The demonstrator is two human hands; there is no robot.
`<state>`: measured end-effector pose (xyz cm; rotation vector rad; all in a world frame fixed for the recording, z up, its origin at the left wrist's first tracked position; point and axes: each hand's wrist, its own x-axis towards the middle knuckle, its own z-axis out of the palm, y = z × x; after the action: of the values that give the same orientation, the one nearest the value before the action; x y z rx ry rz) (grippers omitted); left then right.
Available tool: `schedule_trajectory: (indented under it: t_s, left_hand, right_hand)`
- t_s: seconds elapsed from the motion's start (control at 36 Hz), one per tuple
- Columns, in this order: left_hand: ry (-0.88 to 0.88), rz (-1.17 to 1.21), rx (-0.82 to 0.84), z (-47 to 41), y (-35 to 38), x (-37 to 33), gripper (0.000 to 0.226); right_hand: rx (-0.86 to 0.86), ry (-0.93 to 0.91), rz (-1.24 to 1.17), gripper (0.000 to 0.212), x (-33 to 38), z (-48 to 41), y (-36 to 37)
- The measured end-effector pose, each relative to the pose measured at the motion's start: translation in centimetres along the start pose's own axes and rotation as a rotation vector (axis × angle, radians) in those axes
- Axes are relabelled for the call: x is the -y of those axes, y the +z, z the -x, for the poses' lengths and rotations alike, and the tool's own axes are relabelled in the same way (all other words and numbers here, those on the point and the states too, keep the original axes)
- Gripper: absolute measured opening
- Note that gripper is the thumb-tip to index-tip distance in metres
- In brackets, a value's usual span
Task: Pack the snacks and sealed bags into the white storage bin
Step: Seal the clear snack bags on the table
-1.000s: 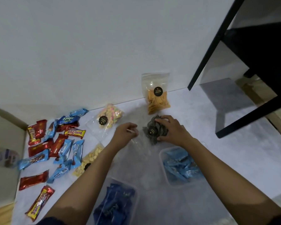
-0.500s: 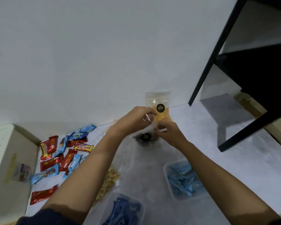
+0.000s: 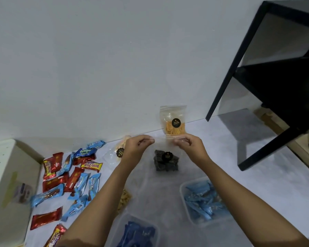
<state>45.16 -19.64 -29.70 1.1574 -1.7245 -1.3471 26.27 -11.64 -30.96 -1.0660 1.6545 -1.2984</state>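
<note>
At the far left edge of the frame, a white bin (image 3: 9,175), side wall toward the camera, a faded label stuck on it. Just right of that, spread over the floor (image 3: 230,157), a loose scatter of wrapped bars (image 3: 70,182) in red and light blue, some overlapping, none inside the white bin. Further right, close to the wall, a pastel bag (image 3: 119,151) with a round black sticker, partly hidden behind the left hand (image 3: 136,148). Lower down, under the left forearm, a nut bag (image 3: 124,200), mostly covered.

In the middle of the frame, a dark bag (image 3: 166,160), held by its clear top strip. Pinched at the left end between thumb and fingertips of the left hand, and at the right end the same way by the right hand (image 3: 191,147), with the strip stretched flat between the two. Bottom on the floor or lifted: cannot tell. Well apart from the white bin, with the wrapped bars in between.

Behind, leaning upright against the wall, an orange bag (image 3: 174,122) with the same kind of sticker, just above the right hand in the frame. At bottom centre, a clear tub (image 3: 132,214) of dark blue packets. To the right, under the right forearm, a second tub (image 3: 182,191) of light blue packets. At upper right, a black frame (image 3: 227,90), standing on the floor.
</note>
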Motion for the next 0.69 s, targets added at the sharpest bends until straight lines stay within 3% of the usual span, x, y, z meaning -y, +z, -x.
schedule_trajectory:
  t_s: [0.17, 0.31, 0.69]
  left_hand:
    - [-0.012, 0.089, -0.027, 0.2, -0.3, -0.2, 0.011]
    - [-0.026, 0.176, -0.051, 1.1, 0.1, -0.1, 0.015]
    - [0.098, -0.038, -0.168, 2.6, 2.5, -0.6, 0.013]
  right_hand:
    - [0.056, -0.027, 0.034, 0.022, 0.7, 0.7, -0.3]
    - [0.069, -0.02, 0.038, 0.009, 0.2, 1.6, -0.4]
    - [0.062, -0.005, 0.012, 0.017, 1.5, 2.8, -0.5]
